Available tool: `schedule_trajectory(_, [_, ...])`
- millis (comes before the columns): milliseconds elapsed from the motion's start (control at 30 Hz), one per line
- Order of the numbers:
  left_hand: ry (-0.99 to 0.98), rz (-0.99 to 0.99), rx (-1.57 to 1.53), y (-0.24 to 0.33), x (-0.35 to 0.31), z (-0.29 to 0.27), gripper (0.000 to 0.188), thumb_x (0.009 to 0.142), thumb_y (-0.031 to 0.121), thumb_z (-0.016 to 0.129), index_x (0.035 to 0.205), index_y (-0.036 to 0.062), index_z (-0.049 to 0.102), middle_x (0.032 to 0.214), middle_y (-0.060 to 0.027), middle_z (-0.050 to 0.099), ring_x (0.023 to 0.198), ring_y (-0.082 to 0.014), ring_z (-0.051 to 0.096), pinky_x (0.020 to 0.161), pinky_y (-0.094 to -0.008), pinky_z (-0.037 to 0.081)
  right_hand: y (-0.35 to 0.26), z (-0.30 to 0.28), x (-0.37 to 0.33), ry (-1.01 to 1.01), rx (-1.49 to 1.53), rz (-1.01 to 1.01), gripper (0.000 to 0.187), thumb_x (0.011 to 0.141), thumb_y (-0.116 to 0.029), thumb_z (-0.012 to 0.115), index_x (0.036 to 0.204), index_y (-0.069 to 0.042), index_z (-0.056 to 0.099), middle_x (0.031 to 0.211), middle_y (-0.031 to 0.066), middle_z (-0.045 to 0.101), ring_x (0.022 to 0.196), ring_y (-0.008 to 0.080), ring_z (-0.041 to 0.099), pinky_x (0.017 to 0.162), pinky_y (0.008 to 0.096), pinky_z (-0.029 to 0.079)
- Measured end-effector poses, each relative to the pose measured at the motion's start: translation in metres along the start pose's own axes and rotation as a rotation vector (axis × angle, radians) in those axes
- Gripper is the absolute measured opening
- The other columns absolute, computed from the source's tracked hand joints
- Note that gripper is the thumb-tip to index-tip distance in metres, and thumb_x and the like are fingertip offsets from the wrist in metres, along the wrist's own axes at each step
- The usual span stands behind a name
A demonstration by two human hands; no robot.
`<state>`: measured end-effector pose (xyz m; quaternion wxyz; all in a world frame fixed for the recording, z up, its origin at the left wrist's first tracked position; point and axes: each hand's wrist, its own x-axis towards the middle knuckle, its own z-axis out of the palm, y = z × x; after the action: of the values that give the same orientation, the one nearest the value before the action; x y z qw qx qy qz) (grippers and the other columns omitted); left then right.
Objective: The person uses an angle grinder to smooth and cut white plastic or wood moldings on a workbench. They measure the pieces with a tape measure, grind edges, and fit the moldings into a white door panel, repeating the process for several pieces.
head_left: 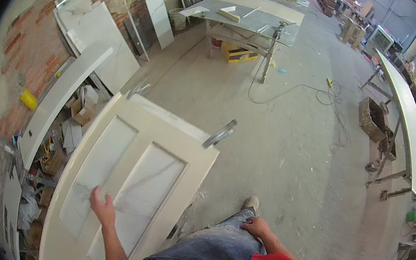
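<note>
A cream framed panel (165,148) with two long recessed insets of white, grey-veined marble-look material lies in front of me on the left. My left hand (103,208) is over its middle, between the two insets, fingers apart and holding nothing; I cannot tell whether it touches the surface. Two metal pieces that look like clamps stick out at the panel's far edge, one at the right corner (220,134) and one at the left (138,90). Beside my thigh, against the dusty dark apron (214,240), my right hand (257,227) hangs with loosely bent fingers and nothing visible in it.
Ahead stands a large slab-topped table (225,7) with a power tool (280,28) at its corner. A cable (299,87) trails over the floor. Pale slabs (108,44) lean along the brick wall at left. A long narrow bench (406,118) stands at right, beside a box (372,118).
</note>
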<state>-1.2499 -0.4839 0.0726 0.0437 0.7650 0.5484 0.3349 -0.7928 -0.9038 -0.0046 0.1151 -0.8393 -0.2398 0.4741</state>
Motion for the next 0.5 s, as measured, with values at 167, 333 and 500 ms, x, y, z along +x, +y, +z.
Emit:
schedule_trajectory(167, [-0.058,0.025,-0.065,0.189,0.032,0.071,0.042,0.09,0.01,0.069,0.13,-0.0011,0.062,0.135,-0.0211,0.062,0.128,-0.0396,0.056,0.111,-0.0505,0.043,0.066,-0.09,0.083,0.061,-0.042,0.006,0.062,0.085,-0.054,0.071,0.133,-0.014,0.072,0.127,0.0194,0.072,0.122,0.0371,0.067,0.105,0.044,0.052])
schedule_trajectory(333, [-0.081,-0.096,0.019,0.277,0.058,0.113,0.043,0.09,0.008,0.07,0.132,0.0,0.062,0.136,-0.0207,0.062,0.129,-0.0402,0.055,0.112,-0.0504,0.042,0.062,-0.241,0.155,0.211,0.059,-0.1,0.049,0.089,-0.04,0.071,0.123,-0.006,0.075,0.119,0.018,0.076,0.113,0.0352,0.071,0.099,0.0427,0.055])
schedule_trajectory(500, [0.021,-0.126,0.105,0.345,0.097,0.159,0.041,0.093,0.008,0.069,0.133,0.0017,0.062,0.135,-0.0208,0.062,0.13,-0.0405,0.054,0.113,-0.0502,0.041,-0.048,-0.417,0.252,0.29,0.088,-0.36,0.043,0.092,-0.032,0.072,0.127,-0.007,0.073,0.117,0.0162,0.077,0.108,0.0297,0.074,0.093,0.0391,0.057])
